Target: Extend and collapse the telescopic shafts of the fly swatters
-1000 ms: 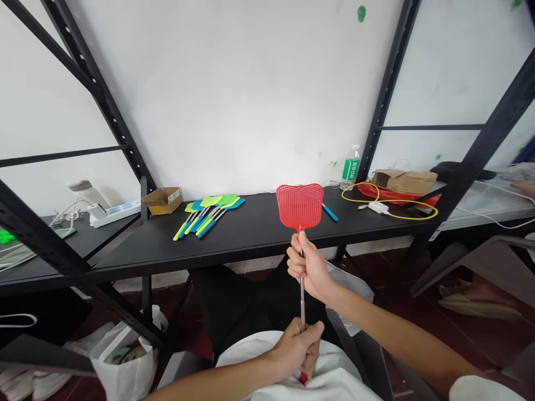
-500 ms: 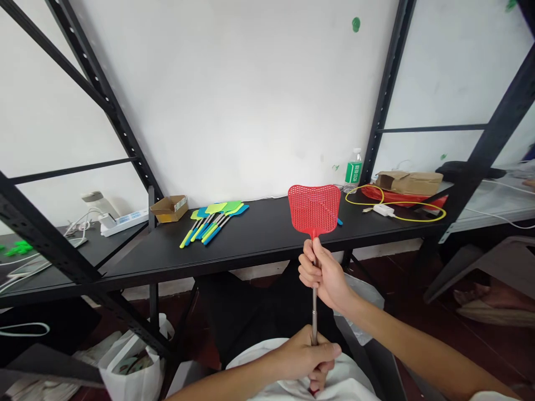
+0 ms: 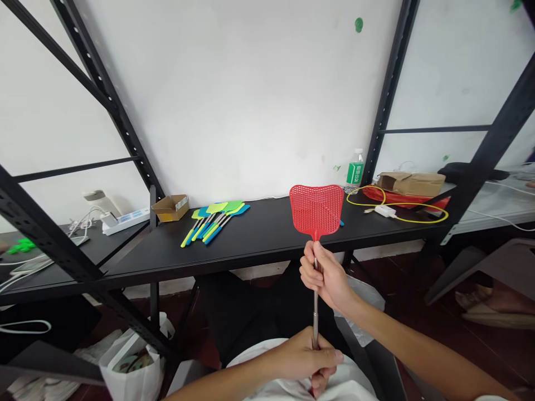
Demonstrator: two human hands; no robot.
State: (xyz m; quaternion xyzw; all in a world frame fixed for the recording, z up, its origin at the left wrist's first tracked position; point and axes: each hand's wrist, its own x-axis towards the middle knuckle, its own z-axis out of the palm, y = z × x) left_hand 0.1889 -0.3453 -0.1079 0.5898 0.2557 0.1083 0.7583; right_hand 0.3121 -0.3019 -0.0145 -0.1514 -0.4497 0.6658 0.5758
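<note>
A red plastic fly swatter head [image 3: 316, 210] stands upright above my right hand [image 3: 326, 275], which is closed around the top of its telescopic metal shaft [image 3: 315, 318]. My left hand [image 3: 304, 359] grips the lower part of the same shaft, close to my white-clothed lap. The red handle end is mostly hidden inside that hand. Beyond the swatter, on the black shelf top [image 3: 234, 250], lies a fan of several green-and-blue fly swatters [image 3: 213, 220]. One more blue handle [image 3: 341, 223] pokes out from behind the red head.
A small cardboard box [image 3: 170, 208], a green-labelled bottle [image 3: 355, 170], a yellow cable [image 3: 401, 207] and a brown package [image 3: 411, 184] sit on the shelf. Black metal rack uprights [image 3: 388, 94] frame it. A white bag [image 3: 131, 362] stands on the floor at lower left.
The view has shifted slightly, so the shelf sits a little lower and further right than a second ago. Both hands keep their hold on the swatter, which now stands more upright.
</note>
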